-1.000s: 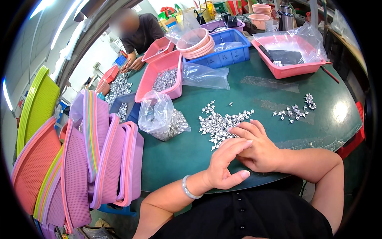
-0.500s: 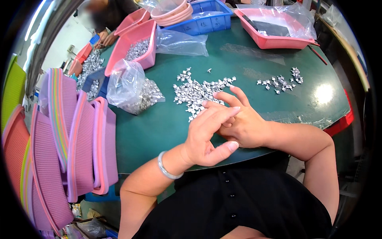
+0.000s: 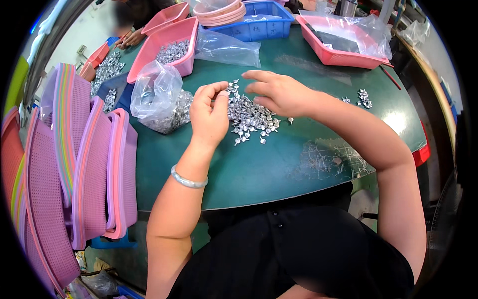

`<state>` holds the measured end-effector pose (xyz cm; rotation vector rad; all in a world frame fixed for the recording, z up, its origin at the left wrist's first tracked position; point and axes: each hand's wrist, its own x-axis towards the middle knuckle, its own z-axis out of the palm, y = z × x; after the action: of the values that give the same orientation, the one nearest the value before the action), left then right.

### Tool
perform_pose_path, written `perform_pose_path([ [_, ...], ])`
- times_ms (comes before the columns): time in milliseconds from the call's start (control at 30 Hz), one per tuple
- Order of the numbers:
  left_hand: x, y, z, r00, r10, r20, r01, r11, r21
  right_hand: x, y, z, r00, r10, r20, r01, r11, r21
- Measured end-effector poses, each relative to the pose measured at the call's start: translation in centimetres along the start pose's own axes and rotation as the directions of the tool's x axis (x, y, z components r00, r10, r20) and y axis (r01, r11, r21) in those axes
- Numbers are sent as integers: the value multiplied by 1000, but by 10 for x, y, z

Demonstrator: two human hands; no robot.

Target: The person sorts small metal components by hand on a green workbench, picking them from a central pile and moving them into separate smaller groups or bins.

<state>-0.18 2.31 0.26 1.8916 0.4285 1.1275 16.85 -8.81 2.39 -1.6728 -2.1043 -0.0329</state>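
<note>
A loose pile of small silvery metal parts (image 3: pixel 251 115), each with a round head and a short stem, lies on the green tabletop. At its left edge is my left hand (image 3: pixel 210 113), cupped with bent fingers and a small gap at the thumb; nothing shows in it. A pale bangle (image 3: pixel 189 180) circles that wrist. My right hand (image 3: pixel 281 93) reaches over the pile's upper right side, fingers apart and pointing left, with no part visible in it. A smaller cluster of the parts (image 3: pixel 364 98) lies farther right, partly hidden behind my right forearm.
A clear plastic bag of parts (image 3: pixel 167 112) stands left of the pile. Behind it is a pink bin (image 3: pixel 186 62) holding more. A blue crate (image 3: pixel 269 29) and another pink bin (image 3: pixel 348 59) line the back. Stacked purple baskets (image 3: pixel 94 184) crowd the left edge.
My hands have separated from near the table's front edge and moved forward to either side of the pile. The pile looks more compact, and fewer parts show at the right.
</note>
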Motion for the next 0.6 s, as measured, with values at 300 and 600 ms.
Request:
perform_pose_path([
  [300, 8, -37, -12, 990, -58, 129, -4, 901, 435, 49, 25, 47, 924, -41, 381, 63, 997, -46],
  [600, -4, -22, -6, 950, -5, 314, -156, 860, 486, -20, -15, 12, 909, -32, 415, 76, 993, -91],
])
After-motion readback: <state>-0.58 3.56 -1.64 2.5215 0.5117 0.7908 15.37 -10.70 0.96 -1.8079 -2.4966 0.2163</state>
